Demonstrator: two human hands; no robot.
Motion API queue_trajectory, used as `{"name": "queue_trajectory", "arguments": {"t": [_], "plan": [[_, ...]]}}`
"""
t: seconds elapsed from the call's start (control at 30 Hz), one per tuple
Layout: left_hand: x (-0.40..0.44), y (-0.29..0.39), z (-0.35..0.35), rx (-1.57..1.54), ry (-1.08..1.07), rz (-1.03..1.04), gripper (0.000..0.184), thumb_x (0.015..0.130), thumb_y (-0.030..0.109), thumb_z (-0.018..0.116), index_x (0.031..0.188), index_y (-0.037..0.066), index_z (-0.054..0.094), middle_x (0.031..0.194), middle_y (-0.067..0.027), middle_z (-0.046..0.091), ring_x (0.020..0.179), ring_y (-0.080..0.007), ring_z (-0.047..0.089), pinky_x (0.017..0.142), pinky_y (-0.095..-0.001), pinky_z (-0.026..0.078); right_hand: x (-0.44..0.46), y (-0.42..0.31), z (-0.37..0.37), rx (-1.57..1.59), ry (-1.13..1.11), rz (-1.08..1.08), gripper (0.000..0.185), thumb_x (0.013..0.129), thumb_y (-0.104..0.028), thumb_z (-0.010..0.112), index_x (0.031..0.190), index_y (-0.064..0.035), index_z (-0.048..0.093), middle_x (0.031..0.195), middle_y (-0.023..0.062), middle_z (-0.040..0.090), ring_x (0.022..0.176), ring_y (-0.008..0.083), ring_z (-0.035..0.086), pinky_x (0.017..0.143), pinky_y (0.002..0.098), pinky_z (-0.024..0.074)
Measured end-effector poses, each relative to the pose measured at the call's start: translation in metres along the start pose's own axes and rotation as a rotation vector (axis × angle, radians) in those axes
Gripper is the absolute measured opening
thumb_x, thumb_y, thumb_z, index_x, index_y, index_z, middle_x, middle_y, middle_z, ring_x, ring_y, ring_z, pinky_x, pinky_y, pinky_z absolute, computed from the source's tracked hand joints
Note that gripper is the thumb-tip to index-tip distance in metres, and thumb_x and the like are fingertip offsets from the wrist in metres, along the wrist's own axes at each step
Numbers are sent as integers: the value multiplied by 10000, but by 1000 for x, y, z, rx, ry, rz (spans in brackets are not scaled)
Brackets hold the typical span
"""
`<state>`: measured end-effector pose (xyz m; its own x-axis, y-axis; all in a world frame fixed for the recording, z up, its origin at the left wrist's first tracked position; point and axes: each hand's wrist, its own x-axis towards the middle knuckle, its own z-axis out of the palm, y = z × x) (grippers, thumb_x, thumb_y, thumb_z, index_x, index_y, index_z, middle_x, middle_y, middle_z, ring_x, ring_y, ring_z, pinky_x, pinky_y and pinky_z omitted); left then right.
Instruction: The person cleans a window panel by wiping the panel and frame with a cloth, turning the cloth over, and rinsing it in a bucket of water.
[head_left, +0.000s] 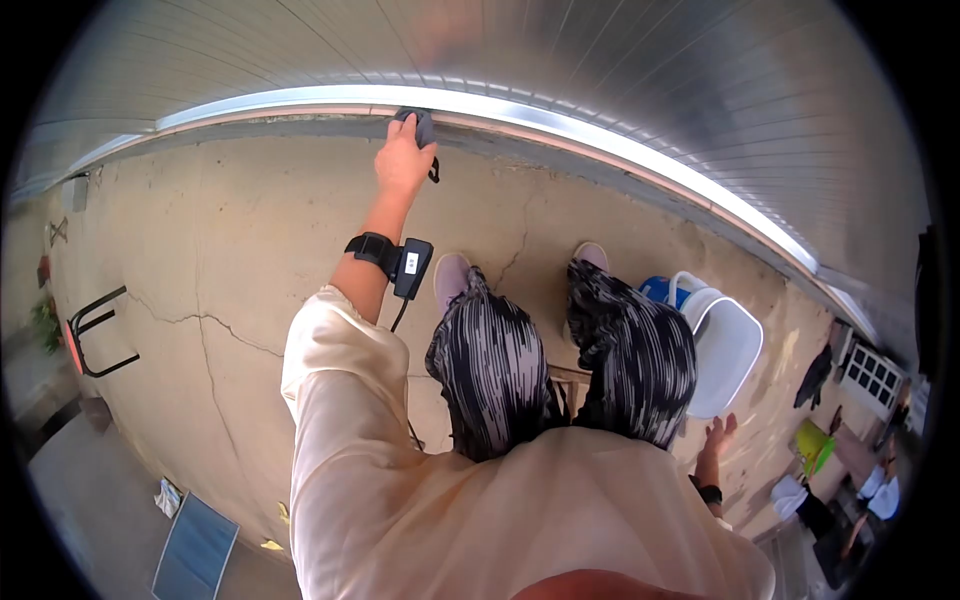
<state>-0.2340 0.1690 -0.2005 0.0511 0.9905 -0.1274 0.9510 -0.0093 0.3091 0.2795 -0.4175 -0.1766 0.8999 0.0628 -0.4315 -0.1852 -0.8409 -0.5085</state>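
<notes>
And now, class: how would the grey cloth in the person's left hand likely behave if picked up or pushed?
The grey cloth is probably floppy, as it looks bunched under the left hand. It seems likely to be light, being small enough for one hand. It probably wouldn't roll, since it shows no firm, round shape.
</notes>
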Motion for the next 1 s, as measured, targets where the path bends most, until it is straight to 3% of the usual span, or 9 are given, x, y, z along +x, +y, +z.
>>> {"name": "queue_trajectory", "arguments": {"t": [0.17, 0.43, 0.7, 0.73, 0.8, 0.87, 0.9, 0.97, 1.0], "plan": [[-19, 49, 28, -45, -22, 87, 595, 735, 299, 621, 1266, 97, 442, 1154, -94, 472, 880, -335, 591, 741, -425, 487, -14, -4, 7, 44, 7, 27, 531, 832, -113, 531, 1326, -76, 340, 1384, 58, 344, 1147, 211, 447, 855, 355, 426], [-33, 89, 39, -37, -49, 42, 595, 738, 290, 643, 1257, 97, 424, 1161, -79, 468, 894, -318, 592, 746, -416, 491, -26, 0, 10, 117, -5, 26, 529, 830, -107, 536, 1322, -68, 345, 1384, 62, 342, 1171, 200, 421, 850, 351, 425], [-36, 83, 21, -11, -314, 454, 510, 730, 208, 601, 1228, 216, 493, 1132, -47, 509, 929, -304, 574, 792, -403, 472, -27, 8, -1, 307, -36, -6, 512, 834, -91, 477, 1322, -54, 325, 1378, 88, 346, 1097, 237, 519, 836, 354, 432], [-40, 72, 15, -50, -319, 416, 516, 711, 194, 599, 1216, 242, 507, 1103, -31, 530, 931, -307, 567, 805, -402, 467, -30, 6, -2, 311, -33, -8, 512, 834, -91, 477, 1322, -54, 325, 1378, 88, 346, 1097, 237, 519, 836, 354, 432], [-50, 38, 11, -163, -200, 368, 509, 696, 164, 609, 1196, 171, 514, 1027, -67, 572, 891, -290, 586, 789, -378, 471, -35, 4, -4, 391, -75, 23, 497, 838, -90, 455, 1316, -53, 322, 1353, 103, 379, 1069, 246, 548, 834, 357, 438], [-51, -25, 29, -620, -123, 158, 481, 696, 131, 617, 1159, 81, 496, 932, -120, 600, 819, -251, 610, 721, -346, 484, -39, -15, 5, 446, -101, -10, 462, 842, -88, 445, 1293, -54, 352, 1298, 112, 441, 1054, 238, 556, 826, 352, 448], [-71, -19, -6, -947, -180, -217, 429, 705, 102, 616, 1099, 12, 472, 883, -150, 597, 756, -211, 611, 654, -315, 489, -39, -26, 11, 468, -141, -37, 448, 843, -89, 444, 1283, -53, 363, 1272, 112, 465, 1041, 233, 562, 819, 343, 452], [-79, -67, -27, -1246, -125, -428, 388, 724, 105, 609, 1073, 10, 467, 874, -128, 596, 710, -198, 603, 622, -297, 495, -44, -64, 26, 519, -240, -136, 431, 845, -90, 450, 1268, -48, 381, 1238, 113, 495, 1013, 222, 570, 805, 325, 459], [-85, -80, -47, -1419, -182, -426, 363, 748, 122, 596, 1076, 11, 486, 877, -106, 607, 713, -196, 604, 628, -288, 491, -54, -86, 32, 539, -299, -197, 427, 845, -90, 458, 1264, -44, 386, 1230, 113, 502, 999, 217, 574, 799, 315, 462]]}}
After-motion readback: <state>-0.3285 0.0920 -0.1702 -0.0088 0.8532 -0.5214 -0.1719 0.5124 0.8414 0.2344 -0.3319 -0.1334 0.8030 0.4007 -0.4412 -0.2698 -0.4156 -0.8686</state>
